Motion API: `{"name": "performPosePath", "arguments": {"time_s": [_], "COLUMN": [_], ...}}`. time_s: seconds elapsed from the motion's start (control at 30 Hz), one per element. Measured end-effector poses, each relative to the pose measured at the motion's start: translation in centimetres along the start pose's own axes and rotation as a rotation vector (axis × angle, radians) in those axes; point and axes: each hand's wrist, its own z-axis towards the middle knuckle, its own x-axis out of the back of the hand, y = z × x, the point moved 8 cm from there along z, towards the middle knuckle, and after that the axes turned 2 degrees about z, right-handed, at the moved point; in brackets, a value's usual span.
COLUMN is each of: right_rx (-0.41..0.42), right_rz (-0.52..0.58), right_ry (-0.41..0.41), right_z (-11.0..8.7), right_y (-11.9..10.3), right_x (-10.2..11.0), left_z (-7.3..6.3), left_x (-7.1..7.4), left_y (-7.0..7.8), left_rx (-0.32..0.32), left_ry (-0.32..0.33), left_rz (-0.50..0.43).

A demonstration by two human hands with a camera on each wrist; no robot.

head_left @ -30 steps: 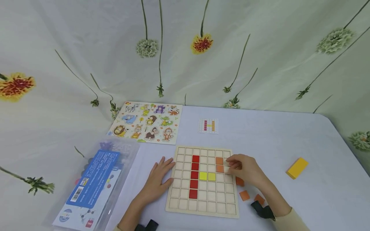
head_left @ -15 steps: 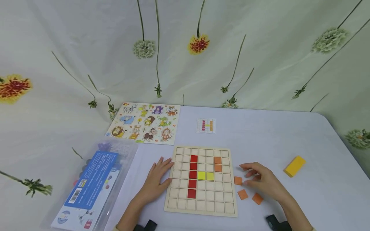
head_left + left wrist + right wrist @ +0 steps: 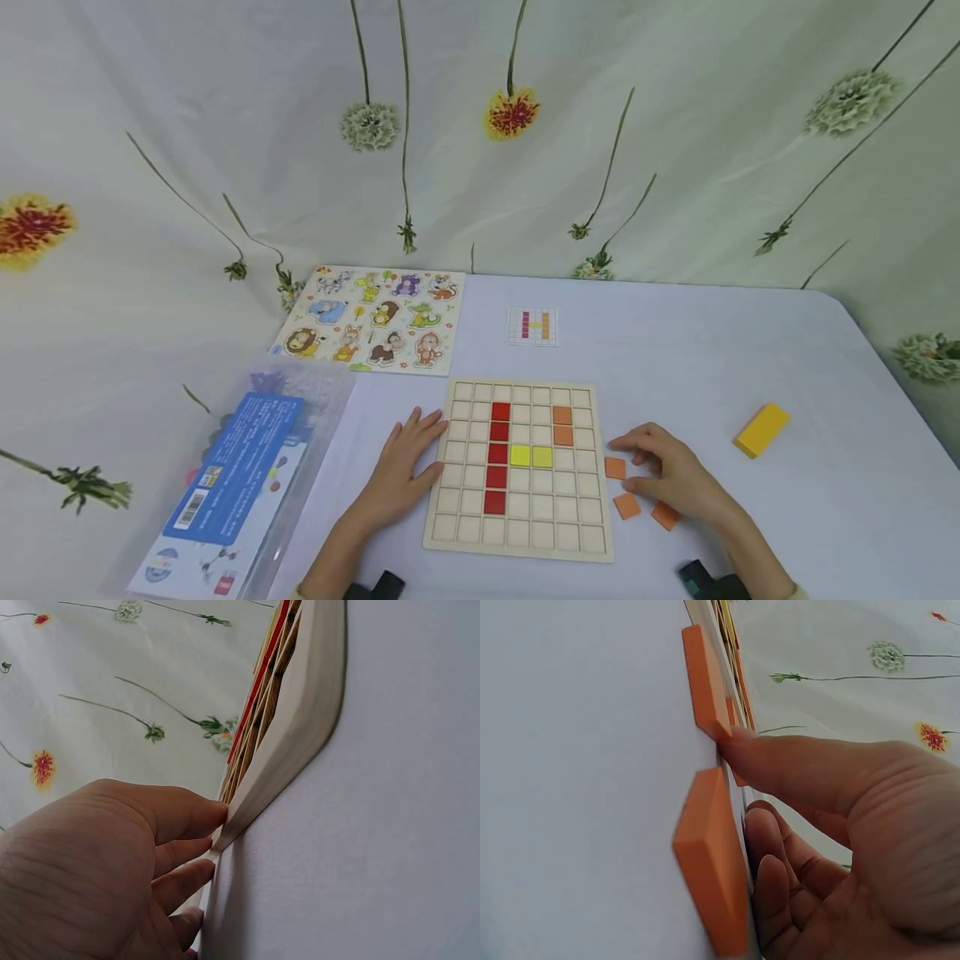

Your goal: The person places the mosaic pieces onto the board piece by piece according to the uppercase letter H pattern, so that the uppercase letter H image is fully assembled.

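The wooden grid board lies flat on the table. Set in its squares are a column of several red tiles, two yellow tiles and two orange tiles. My left hand rests at the board's left edge, fingers spread, thumb touching the rim. Beyond the right edge, my right hand hovers low with index finger and thumb apart, either side of a loose orange tile. Two more loose orange tiles lie nearby, one bare and one partly under the hand.
A small pattern card lies behind the board. At the back left is an animal puzzle board, with a clear plastic case holding a blue-and-white booklet nearer. A yellow block sits at the right.
My right hand has left the board's right edge, moving right and down to the loose orange tiles. Lately it shifted slightly nearer the board. My left hand stays at the board.
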Motion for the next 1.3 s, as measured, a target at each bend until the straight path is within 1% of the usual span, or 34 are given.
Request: {"name": "performPosePath", "arguments": {"time_s": [0.17,0.3,0.43,0.57,0.73,0.8,0.97,1.07,1.17,1.3], "right_rx": [-0.019,-0.013,0.002,-0.010,-0.066,-0.116,-0.228,-0.256,-0.265,-0.279], "right_rz": [-0.032,-0.047,-0.049,-0.044,-0.024,0.003,0.057,0.051,0.039,0.059], "right_ry": [0.009,0.024,0.033,0.038,0.050,0.058,0.073,0.075,0.079,0.086], "right_z": [0.2,0.2,0.2,0.2,0.1,0.0,-0.1,-0.1,0.0,0.5], "right_y": [0.2,0.4,0.3,0.3,0.6,0.9,1.2,1.0,0.4,-0.6], "right_x": [-0.1,-0.1,-0.2,-0.1,0.2,0.5,1.2,1.3,1.3,1.0], "left_z": [0.0,0.0,0.0,0.0,0.0,0.0,0.0,0.0,0.0,0.0], "left_x": [0.1,0.1,0.1,0.1,0.1,0.1,0.2,0.3,0.3,0.3], "left_y": [0.1,0.1,0.0,0.0,0.1,0.2,0.5,0.6,0.6,0.4], "left_rx": [-0.011,-0.014,-0.006,-0.003,-0.002,-0.006,-0.037,-0.046,-0.044,-0.041], "left_ry": [0.010,0.013,0.010,0.011,0.007,0.004,0.016,0.017,0.015,0.018], "left_rz": [-0.001,-0.001,0.001,0.000,-0.001,0.001,-0.009,-0.021,-0.024,-0.017]}}
